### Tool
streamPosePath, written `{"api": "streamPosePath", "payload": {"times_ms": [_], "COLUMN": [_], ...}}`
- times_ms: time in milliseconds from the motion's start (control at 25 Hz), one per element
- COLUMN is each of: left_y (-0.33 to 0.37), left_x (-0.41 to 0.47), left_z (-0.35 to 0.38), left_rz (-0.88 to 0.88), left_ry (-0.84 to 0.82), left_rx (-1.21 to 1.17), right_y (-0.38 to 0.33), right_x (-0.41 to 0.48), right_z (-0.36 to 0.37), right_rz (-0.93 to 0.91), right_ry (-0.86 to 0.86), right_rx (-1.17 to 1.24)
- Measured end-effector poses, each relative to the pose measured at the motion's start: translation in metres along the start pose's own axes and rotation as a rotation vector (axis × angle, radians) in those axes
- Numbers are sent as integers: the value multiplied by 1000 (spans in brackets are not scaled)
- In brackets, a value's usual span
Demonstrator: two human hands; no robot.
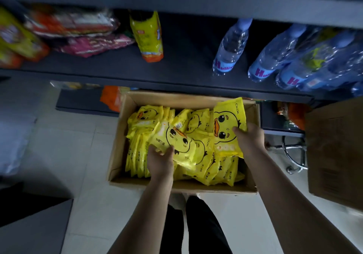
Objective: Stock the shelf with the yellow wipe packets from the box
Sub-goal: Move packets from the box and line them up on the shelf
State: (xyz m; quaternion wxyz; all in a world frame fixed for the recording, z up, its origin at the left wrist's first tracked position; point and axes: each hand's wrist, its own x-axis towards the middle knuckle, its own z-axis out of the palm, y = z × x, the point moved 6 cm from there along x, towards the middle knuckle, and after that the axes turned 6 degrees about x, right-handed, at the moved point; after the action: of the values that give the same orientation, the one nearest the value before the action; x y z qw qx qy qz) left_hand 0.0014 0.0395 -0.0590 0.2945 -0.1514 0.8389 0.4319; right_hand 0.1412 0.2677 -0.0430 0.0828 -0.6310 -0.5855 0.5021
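Note:
An open cardboard box [117, 135] sits on the floor below the dark shelf [176, 67], filled with several yellow wipe packets printed with a duck face. My left hand [160, 161] grips one yellow packet [174, 139] lying tilted on top of the pile. My right hand [249, 137] holds a second yellow packet [225, 124], lifted upright at the box's right side. More packets [137, 145] stand on edge along the left of the box.
On the shelf stand snack bags [68, 29] at the left, a yellow-orange bag [148, 35] in the middle and water bottles [229, 51] at the right. A second cardboard box [334, 151] stands to the right. My legs [196, 224] are just behind the box.

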Motion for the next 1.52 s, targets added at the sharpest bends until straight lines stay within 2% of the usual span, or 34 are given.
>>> {"api": "streamPosePath", "payload": {"times_ms": [80,360,480,640,840,1120,1320,1520], "left_y": [22,122,160,210,279,384,470,537], "left_x": [-2,-42,-68,-114,-158,-185,-164,-137], "left_z": [-32,-206,-291,-395,-484,-547,-557,-556], "left_rz": [147,579,691,803,966,1151,1271,1324], "left_ry": [-26,59,103,103,220,255,335,347], "left_rx": [-6,62,68,-78,-20,48,173,315], "right_y": [-28,-143,-188,-254,-342,-455,-541,-605], "right_x": [-22,-157,-226,-313,-383,-422,-407,-383], "right_z": [-1,3,2,-9,-28,-38,-31,-19], "right_rz": [-24,-267,-369,-501,-670,-843,-952,-965], "right_ry": [-22,-61,-41,-21,2,-9,39,41], "right_rx": [60,220,246,259,249,247,170,126]}}
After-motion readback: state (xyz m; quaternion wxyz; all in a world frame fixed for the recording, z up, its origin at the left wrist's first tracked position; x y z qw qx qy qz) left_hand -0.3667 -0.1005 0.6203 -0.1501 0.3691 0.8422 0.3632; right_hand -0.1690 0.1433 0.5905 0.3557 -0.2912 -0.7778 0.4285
